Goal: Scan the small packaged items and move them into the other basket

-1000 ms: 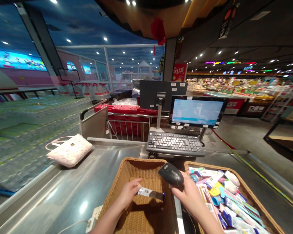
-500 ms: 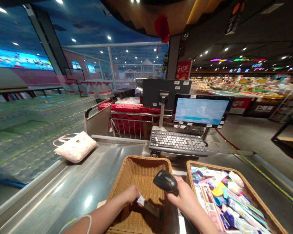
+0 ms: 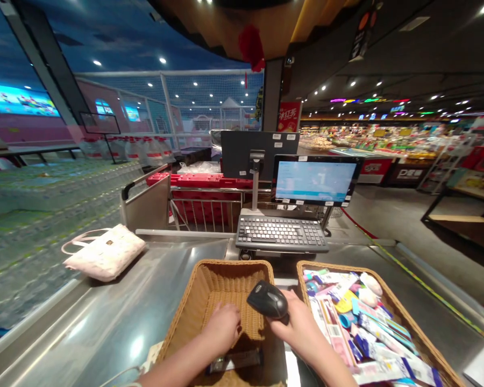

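Observation:
My right hand grips a black handheld barcode scanner over the gap between two wicker baskets. My left hand hovers inside the left basket, palm down with loosely curled fingers and nothing in them. Just below that hand a dark flat tube-shaped packet lies on the basket's bottom. The right basket is heaped with several colourful tubes and small packets.
Both baskets sit on a steel checkout counter. A keyboard and a lit screen stand behind them. A white handbag lies at the counter's left. Red shopping baskets are stacked behind a rail. A cable runs along the near edge.
My left hand lowered the packet into the left basket and let it go; it now lies on the bottom. The scanner hand shifted slightly left and down.

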The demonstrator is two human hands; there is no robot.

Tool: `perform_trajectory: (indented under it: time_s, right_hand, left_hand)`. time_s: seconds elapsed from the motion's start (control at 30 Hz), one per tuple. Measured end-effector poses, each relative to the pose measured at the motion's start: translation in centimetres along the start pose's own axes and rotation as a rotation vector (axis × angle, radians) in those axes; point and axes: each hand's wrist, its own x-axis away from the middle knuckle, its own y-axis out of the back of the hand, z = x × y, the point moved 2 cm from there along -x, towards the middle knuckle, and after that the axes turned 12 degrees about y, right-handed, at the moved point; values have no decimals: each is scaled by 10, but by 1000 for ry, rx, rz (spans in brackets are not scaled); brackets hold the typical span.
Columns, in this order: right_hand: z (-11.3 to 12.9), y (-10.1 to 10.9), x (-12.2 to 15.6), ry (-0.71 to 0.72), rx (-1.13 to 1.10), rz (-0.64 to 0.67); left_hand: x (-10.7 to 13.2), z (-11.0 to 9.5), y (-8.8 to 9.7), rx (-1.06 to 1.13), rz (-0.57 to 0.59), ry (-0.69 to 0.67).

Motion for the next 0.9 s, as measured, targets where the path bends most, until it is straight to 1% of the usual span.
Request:
perform_trajectory:
  time_s: [0.03,0.1,0.17,0.23,0.47,0.53,0.6,0.7,0.77,0.83,0.9]
  right_hand:
    - [0,3,2,5,-3,-23]
    - [-2,13,5,12,8,-69]
    - [-5,27,10,9,36,-115]
    - [-9,44,16,-1,60,-153]
    - [-18,102,41,-55,190,-307]
    - [-20,115,48,-66,222,-353]
    - [-23,125,53,-70,242,-385]
    - [-28,135,59,-81,258,-386]
    - [-31,138,61,-85,259,-380]
    - [-33,139,63,-87,252,-385]
    - [-33,140,64,-84,240,-391]
  left_hand:
    - [-2,-12,6,-2,-33,-33]
    - [-5,-37,16,32,-149,-170]
    - [-10,-59,20,60,-202,-277]
    - [-17,-79,20,70,-212,-337]
    - [-46,-143,4,32,-167,-440]
    - [-54,-162,2,12,-162,-496]
    - [-61,-181,1,-9,-153,-585]
    - [-74,-203,-1,-12,-120,-736]
    - [-84,-213,-6,6,-75,-815]
    - [-94,-219,-13,26,-22,-855]
    - [-101,-223,-19,37,7,-856]
